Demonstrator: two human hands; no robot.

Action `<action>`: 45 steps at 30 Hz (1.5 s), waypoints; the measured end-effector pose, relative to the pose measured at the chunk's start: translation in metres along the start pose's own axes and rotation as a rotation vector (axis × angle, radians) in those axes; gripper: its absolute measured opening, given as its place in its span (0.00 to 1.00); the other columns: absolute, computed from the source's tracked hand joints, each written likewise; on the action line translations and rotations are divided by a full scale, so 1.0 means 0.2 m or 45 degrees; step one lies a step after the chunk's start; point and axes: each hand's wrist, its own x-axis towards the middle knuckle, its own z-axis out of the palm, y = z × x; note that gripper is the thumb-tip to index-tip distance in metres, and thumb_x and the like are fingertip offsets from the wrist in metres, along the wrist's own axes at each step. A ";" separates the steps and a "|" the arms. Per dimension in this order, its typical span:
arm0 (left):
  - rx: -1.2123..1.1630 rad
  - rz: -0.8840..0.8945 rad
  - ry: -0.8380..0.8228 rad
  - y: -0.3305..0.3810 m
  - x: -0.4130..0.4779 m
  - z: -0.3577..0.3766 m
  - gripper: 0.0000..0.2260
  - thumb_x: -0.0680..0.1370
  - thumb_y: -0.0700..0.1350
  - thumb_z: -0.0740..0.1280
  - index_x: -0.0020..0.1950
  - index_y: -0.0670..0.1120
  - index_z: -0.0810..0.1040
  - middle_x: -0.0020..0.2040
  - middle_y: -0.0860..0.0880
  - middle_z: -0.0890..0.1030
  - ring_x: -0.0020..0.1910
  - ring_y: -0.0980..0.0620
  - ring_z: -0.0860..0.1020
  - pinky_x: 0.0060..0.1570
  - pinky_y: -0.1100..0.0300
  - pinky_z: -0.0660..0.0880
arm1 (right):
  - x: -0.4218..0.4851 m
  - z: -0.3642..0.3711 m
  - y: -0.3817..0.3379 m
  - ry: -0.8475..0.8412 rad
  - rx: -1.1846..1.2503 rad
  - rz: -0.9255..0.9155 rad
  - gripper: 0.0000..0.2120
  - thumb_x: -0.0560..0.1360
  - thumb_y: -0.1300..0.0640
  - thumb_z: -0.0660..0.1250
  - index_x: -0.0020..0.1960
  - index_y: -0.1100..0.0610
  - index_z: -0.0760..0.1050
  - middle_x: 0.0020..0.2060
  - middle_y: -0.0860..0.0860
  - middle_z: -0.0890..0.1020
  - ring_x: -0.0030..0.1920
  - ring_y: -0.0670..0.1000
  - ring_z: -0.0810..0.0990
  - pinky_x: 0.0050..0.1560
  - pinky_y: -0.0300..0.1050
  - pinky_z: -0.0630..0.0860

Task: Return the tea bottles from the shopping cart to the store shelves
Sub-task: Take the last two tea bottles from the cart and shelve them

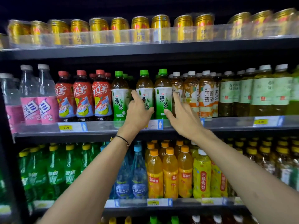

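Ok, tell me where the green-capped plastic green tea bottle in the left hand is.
Head view, middle shelf, centre: the green-capped plastic green tea bottle stands in the front row between two matching bottles, gripped by the left hand.

Bright even store light; blurred, bowed edges, dark top, sharp centre.
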 end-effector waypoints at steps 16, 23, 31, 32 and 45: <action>0.213 0.376 0.239 -0.21 -1.17 0.39 0.08 0.77 0.36 0.63 0.56 0.40 0.75 0.52 0.44 0.74 0.51 0.42 0.74 0.52 0.45 0.74 | -0.98 0.16 0.31 0.197 -0.061 -0.364 0.14 0.76 0.64 0.64 0.60 0.63 0.76 0.54 0.59 0.77 0.54 0.61 0.76 0.54 0.56 0.77; 0.376 -0.074 -0.130 -0.40 -1.67 0.59 0.10 0.75 0.34 0.69 0.55 0.41 0.76 0.52 0.43 0.75 0.52 0.39 0.75 0.52 0.41 0.75 | -1.56 0.46 0.48 -0.487 0.025 -0.115 0.22 0.76 0.61 0.66 0.71 0.61 0.73 0.60 0.59 0.76 0.62 0.63 0.75 0.61 0.60 0.75; 0.524 -0.276 -0.403 -0.74 -1.89 0.78 0.13 0.75 0.37 0.69 0.60 0.40 0.75 0.57 0.42 0.73 0.56 0.38 0.72 0.57 0.42 0.72 | -1.83 0.76 0.62 -0.843 0.006 0.038 0.30 0.83 0.54 0.56 0.83 0.49 0.52 0.78 0.53 0.62 0.75 0.56 0.61 0.71 0.52 0.66; 0.510 -0.303 -0.427 -0.79 -1.90 0.81 0.16 0.76 0.38 0.70 0.62 0.41 0.73 0.59 0.42 0.72 0.58 0.38 0.71 0.59 0.43 0.72 | -1.84 0.81 0.62 -0.848 0.019 0.059 0.29 0.84 0.54 0.56 0.83 0.48 0.50 0.79 0.53 0.60 0.76 0.56 0.60 0.72 0.51 0.65; 0.607 -0.244 -0.595 -1.27 -1.90 1.12 0.46 0.70 0.36 0.77 0.82 0.54 0.59 0.79 0.34 0.57 0.77 0.33 0.58 0.75 0.42 0.62 | -1.82 1.34 0.58 -0.810 -0.346 0.049 0.44 0.78 0.44 0.68 0.82 0.44 0.43 0.79 0.62 0.56 0.76 0.61 0.55 0.71 0.55 0.58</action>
